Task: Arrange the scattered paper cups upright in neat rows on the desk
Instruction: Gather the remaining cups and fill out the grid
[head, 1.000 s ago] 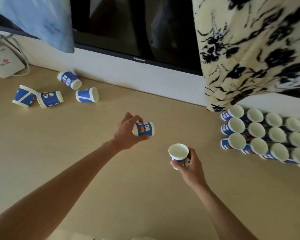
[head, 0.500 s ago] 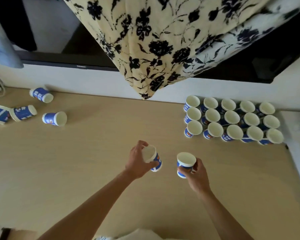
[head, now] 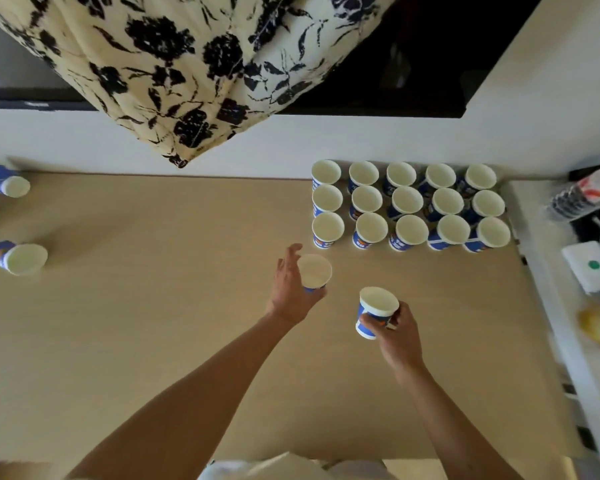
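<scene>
A paper cup [head: 314, 271] is cradled mouth-up in the curled fingers of the left hand [head: 291, 289], and a second cup [head: 376, 311] is gripped round its blue wall by the right hand [head: 399, 336], slightly tilted. Both are held over the middle of the desk [head: 153, 323]. Fifteen upright cups [head: 407, 206] are stood in three rows at the far right corner, and three fallen cups [head: 16, 258] are left lying by the left edge. The likeliest mishap is judged to be a knock: the nearest row could be toppled if a cup is set down too close, or if a knuckle is swung into it. A thin wall could also be crushed by too firm a squeeze, and a tilted cup let go early could be tipped over, leaving the new row crooked.
</scene>
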{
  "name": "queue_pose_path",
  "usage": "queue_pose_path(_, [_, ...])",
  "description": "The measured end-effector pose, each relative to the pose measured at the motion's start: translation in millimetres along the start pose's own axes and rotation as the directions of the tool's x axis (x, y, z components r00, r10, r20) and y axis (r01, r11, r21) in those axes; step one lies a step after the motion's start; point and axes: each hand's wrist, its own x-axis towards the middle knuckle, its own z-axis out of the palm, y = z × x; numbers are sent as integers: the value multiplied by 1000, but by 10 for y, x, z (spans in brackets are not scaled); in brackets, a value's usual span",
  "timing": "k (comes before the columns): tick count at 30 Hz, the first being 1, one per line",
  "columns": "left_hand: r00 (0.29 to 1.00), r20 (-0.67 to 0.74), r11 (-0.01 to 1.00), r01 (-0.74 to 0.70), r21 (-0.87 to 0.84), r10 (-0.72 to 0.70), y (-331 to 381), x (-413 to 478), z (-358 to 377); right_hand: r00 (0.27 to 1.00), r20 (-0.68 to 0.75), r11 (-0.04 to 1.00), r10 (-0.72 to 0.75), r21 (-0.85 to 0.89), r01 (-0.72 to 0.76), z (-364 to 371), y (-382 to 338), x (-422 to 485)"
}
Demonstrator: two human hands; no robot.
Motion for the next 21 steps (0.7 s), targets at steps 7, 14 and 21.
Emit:
queue_pose_path(7, [997, -69, 998, 24, -59, -28, 24, 185, 336, 999, 18, 1000, 27, -4, -27, -317, 106, 129])
queue_pose_path(14, [994, -106, 999, 17, -51, -22, 30, 234, 493, 999, 25, 1000, 20, 5, -20, -439, 155, 205])
queue_pose_path(21, [994, -111, 999, -1, -42, -4, 15, 291, 552, 998, 65, 996, 18, 90, -24, -445, 228, 234])
